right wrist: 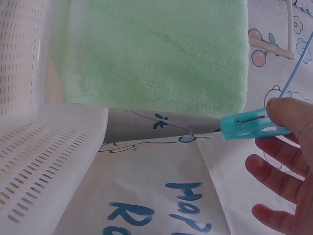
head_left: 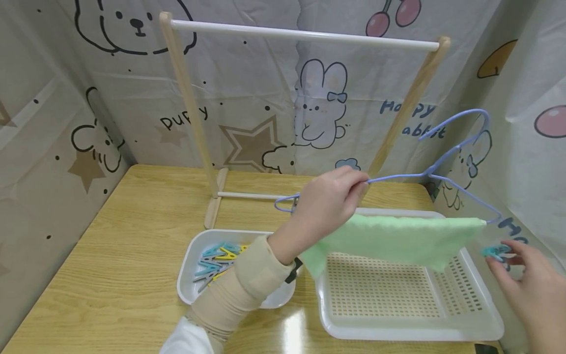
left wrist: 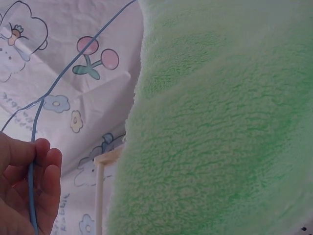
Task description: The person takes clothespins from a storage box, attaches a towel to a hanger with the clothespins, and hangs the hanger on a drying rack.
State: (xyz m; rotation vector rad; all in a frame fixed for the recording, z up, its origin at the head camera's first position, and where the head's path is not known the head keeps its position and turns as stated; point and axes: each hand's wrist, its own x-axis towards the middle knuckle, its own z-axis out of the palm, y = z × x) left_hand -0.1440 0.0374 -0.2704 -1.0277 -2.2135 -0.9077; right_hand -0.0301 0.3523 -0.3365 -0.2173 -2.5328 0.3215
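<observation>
My left hand (head_left: 329, 204) grips one sloping arm of a blue clothes hanger (head_left: 400, 176); the left wrist view shows thumb and fingers round the wire. A light green towel (head_left: 398, 241) hangs folded over the hanger's lower bar. Part of a metal-looking clip shows beside my left hand, mostly hidden. In my right hand (head_left: 532, 280) a turquoise clothespin (head_left: 497, 251) is pinched between thumb and index finger, the other fingers spread loosely. In the right wrist view the clothespin (right wrist: 249, 123) is beside the towel's lower corner (right wrist: 230, 103), apart from the hanger.
Under the towel stands a white perforated basket (head_left: 411, 332). A white tub (head_left: 183, 275) at its left holds several blue, yellow and grey clothespins (head_left: 216, 260). Behind them rises a wooden rack with a white top rail (head_left: 305, 34). Patterned cloth walls enclose the wooden table (head_left: 110, 246).
</observation>
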